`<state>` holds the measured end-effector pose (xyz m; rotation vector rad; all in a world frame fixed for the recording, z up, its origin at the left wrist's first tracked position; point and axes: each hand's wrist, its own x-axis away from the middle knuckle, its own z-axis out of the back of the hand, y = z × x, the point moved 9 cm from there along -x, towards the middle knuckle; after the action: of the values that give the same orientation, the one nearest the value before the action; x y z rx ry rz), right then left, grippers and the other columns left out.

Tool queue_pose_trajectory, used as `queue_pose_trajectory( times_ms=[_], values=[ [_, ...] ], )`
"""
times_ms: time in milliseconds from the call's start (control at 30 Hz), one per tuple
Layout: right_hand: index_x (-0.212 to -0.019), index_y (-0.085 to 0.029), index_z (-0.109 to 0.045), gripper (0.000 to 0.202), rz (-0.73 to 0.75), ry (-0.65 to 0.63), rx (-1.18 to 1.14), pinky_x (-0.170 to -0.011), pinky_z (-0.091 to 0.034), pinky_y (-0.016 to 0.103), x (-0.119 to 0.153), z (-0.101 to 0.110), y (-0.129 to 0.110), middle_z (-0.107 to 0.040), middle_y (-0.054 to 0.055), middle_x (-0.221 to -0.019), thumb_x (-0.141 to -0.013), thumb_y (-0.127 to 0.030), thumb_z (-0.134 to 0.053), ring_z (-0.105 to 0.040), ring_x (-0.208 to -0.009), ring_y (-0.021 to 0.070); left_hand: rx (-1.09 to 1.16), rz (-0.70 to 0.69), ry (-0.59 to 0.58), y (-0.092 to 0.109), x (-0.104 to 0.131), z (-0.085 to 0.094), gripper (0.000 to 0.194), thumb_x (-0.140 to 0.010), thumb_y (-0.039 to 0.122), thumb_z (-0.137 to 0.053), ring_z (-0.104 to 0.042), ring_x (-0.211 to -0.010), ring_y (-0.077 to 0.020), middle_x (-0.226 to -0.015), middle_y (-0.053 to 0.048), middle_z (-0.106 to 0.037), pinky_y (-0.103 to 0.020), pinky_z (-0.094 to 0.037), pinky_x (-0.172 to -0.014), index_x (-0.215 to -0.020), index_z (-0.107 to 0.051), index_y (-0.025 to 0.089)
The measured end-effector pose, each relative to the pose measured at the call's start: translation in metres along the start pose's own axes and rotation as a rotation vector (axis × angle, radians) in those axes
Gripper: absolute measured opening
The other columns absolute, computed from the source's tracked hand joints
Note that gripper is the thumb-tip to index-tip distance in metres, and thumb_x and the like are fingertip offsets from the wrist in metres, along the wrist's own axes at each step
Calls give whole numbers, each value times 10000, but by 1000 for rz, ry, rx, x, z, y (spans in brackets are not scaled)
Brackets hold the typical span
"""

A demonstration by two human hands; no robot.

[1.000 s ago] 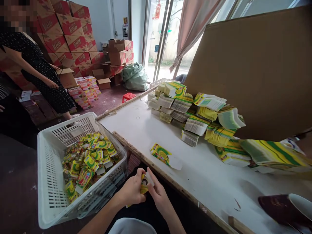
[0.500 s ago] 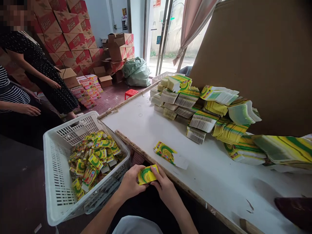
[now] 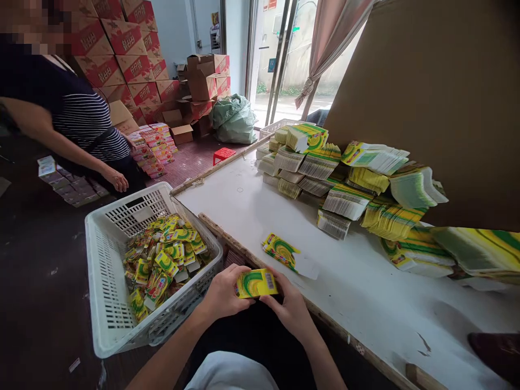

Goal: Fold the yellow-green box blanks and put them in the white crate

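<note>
Near the table's front edge, my left hand (image 3: 228, 292) and my right hand (image 3: 287, 303) hold a small yellow-green carton (image 3: 255, 284) between them. Its left end is in my left hand's fingers; my right hand's fingers are around the right end, where a barcode shows. Just beyond, a flat yellow-green carton piece (image 3: 280, 251) lies on the white table (image 3: 227, 200). Stacks of flat cartons (image 3: 345, 201) are piled towards the table's back and right. To the left, a white plastic basket (image 3: 97, 271) holds many small yellow-green cartons (image 3: 166, 261).
At the left a person in a striped top (image 3: 87, 122) stands beyond the basket. Red-and-brown boxes (image 3: 134, 69), a green sack (image 3: 233, 119) and a red stool (image 3: 223, 155) are further back. A large brown board (image 3: 426, 108) rises behind the table.
The carton has turned in my hands, showing its barcode, and my right hand's fingers have shifted to its right end. The striped-top person has moved right, and the dotted-clothes person is no longer visible.
</note>
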<state>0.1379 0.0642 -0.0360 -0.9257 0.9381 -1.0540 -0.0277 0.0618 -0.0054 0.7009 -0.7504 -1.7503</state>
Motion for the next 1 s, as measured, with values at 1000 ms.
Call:
queue_pose_trajectory(
  times_ms=[1000],
  values=[
    [-827,-221,-552,258,6,56,-229,-592,-504,282,-7,-28,-36,-586,13,-763,-846,-442,-683,-568,-629,160,1331,221,245,-16,-17,-30,672,-753,650,-681,-622,-1183,-300,-1181,-126,-688,-469,-478,-1037,-1227,-601,180]
  ],
)
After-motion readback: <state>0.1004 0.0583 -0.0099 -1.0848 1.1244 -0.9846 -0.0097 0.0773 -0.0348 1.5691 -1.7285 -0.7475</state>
